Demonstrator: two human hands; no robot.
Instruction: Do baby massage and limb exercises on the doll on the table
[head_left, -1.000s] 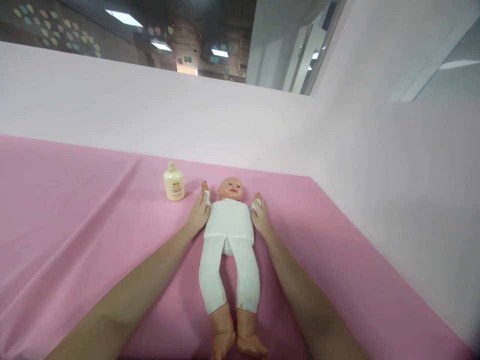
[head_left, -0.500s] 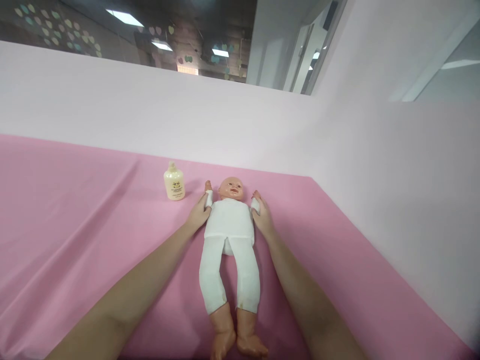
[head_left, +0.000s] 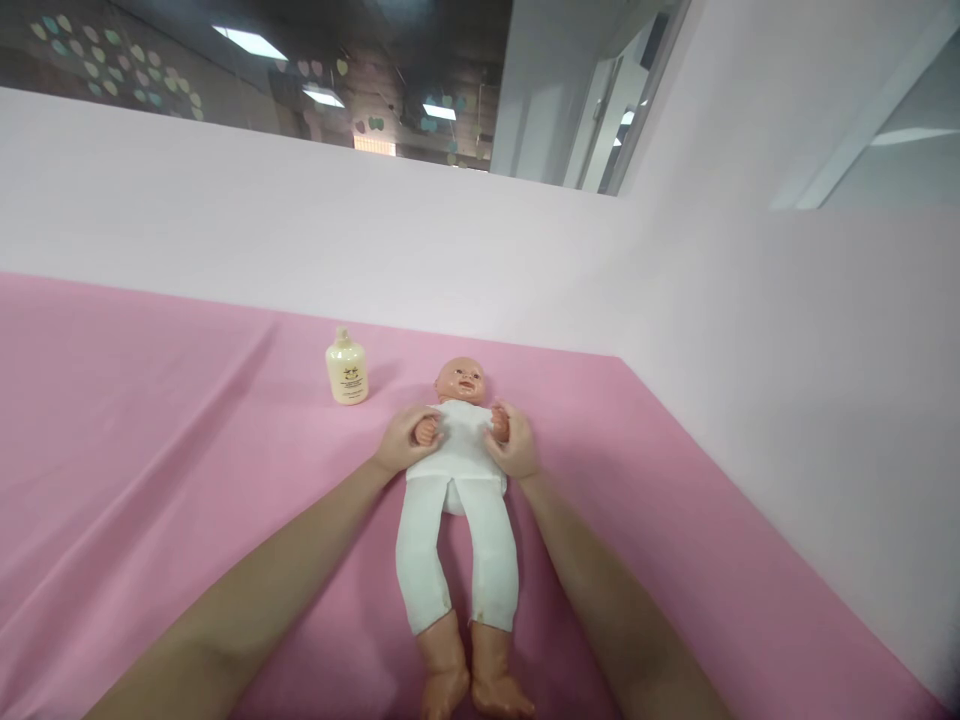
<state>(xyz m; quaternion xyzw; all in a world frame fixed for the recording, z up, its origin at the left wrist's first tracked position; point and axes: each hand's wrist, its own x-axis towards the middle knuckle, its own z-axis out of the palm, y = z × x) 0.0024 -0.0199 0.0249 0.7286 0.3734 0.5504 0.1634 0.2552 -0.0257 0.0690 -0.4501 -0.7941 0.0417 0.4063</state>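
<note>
A baby doll point(head_left: 463, 440) with a white cloth body lies on its back, its head away from me and its bare feet towards me. My left hand point(head_left: 403, 438) is wrapped round the doll's arm on the left, and the doll's small fist point(head_left: 426, 431) shows between my thumb and fingers. On the other side, my right hand point(head_left: 516, 442) grips the doll's other arm, with its little hand point(head_left: 499, 422) showing at the chest. Both doll arms are bent in over the upper body. My palms hide most of their sleeves.
A pale yellow bottle point(head_left: 347, 372) stands upright to the left of the doll's head. Pink sheeting point(head_left: 187, 400) with folds at the left covers the surface. White walls point(head_left: 300, 230) rise behind and at the right, with a window point(head_left: 420, 70) above.
Both doll arms have come down and inward, from beside the head to over the chest, with my hands moving along. The bottle and the doll's legs stay in place.
</note>
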